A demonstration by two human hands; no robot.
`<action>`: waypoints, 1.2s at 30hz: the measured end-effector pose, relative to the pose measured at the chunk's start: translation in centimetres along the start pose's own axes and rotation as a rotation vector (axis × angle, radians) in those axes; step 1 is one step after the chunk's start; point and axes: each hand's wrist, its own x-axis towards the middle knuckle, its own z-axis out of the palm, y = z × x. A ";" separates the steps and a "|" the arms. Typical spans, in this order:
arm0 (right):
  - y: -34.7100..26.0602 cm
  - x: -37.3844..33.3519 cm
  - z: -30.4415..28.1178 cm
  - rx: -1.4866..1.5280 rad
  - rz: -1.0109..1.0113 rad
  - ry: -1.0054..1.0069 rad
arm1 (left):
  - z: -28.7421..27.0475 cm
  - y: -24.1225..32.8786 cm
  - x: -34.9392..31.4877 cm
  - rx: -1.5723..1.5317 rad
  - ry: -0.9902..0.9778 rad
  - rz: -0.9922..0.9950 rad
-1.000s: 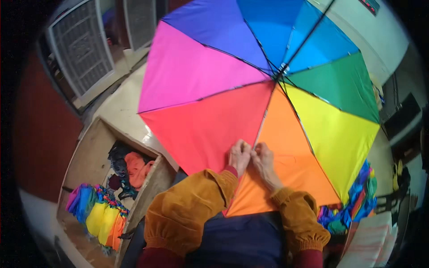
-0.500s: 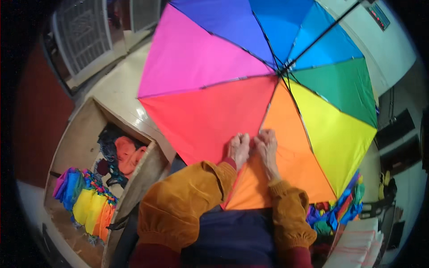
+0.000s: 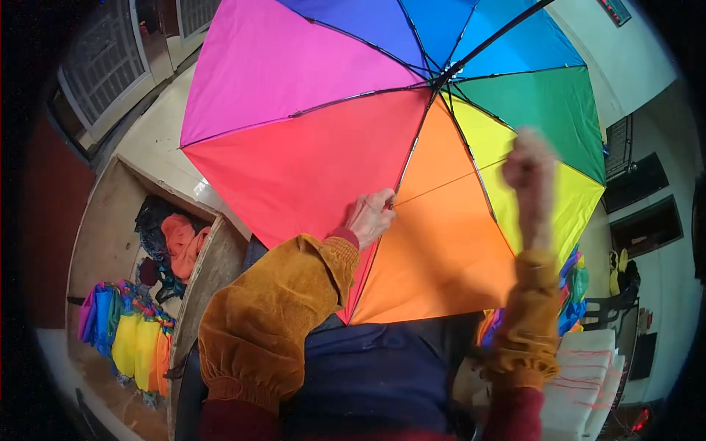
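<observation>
An open umbrella with rainbow panels lies tilted over my lap, its inside facing me. Its black shaft rises to the upper right from the hub. My left hand is closed, pinching the rib and cloth where the red and orange panels meet. Raised over the yellow and green panels, my right hand is closed and smeared by motion. A thin dark thread stretches taut from my left fingertips to my right hand. Whether a needle is in the right fingers cannot be seen.
At left stands a wooden box holding folded rainbow cloth and an orange-red cloth. More rainbow cloth lies at the right, beside a white stack. A barred door is at the far left.
My right hand has moved up and right from the red-orange seam, drawing out the thread. My left hand stays on the seam. The umbrella has shifted left and slightly up in view.
</observation>
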 end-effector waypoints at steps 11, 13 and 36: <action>3.8 3.7 -4.8 -0.128 -0.187 0.020 | -1.4 2.8 0.6 0.132 0.150 -0.111; 9.6 0.3 -1.1 -0.093 0.092 -0.228 | -1.4 2.9 0.9 -0.035 0.186 -0.245; 11.7 -1.5 1.6 0.287 0.167 0.261 | -1.8 3.3 0.9 -0.718 0.321 -0.505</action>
